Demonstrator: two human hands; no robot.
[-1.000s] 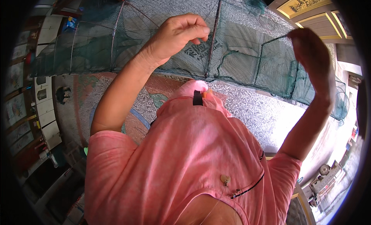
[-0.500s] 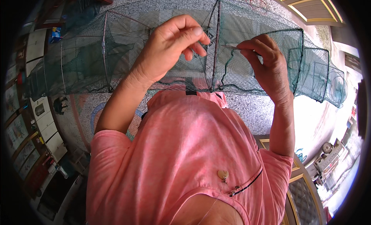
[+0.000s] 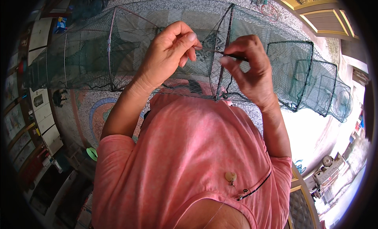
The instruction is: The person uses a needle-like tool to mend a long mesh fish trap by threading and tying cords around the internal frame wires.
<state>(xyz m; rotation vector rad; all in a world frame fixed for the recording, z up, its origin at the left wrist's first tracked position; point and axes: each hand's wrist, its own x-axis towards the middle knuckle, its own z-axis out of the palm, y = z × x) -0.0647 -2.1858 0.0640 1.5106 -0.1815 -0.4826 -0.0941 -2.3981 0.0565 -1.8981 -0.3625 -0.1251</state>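
Observation:
A long green mesh fish trap (image 3: 88,52) with dark framing hoops stretches across the view in front of me. My left hand (image 3: 167,48) is raised before its middle, with thumb and fingers pinched together; whatever they grip is too small to make out. Close by on the right, my right hand (image 3: 252,67) pinches a thin, dark, pointed tool (image 3: 236,56). Its narrow end points left and reaches close to the left fingertips. Blur hides its exact kind. Just behind the tool stands an upright hoop bar (image 3: 228,28) of the trap.
Speckled flooring (image 3: 181,0) shows beyond the trap. Yellow-panelled doors (image 3: 321,14) stand at the far right, and white cabinets (image 3: 43,107) line the left. A small black animal-like shape (image 3: 60,98) is on the left floor, and a green round object (image 3: 91,153) lies lower down.
My right hand has moved left, bringing the tool close to my left fingertips. The left hand has shifted slightly left. The green cord seen hanging below the right fingers no longer shows there.

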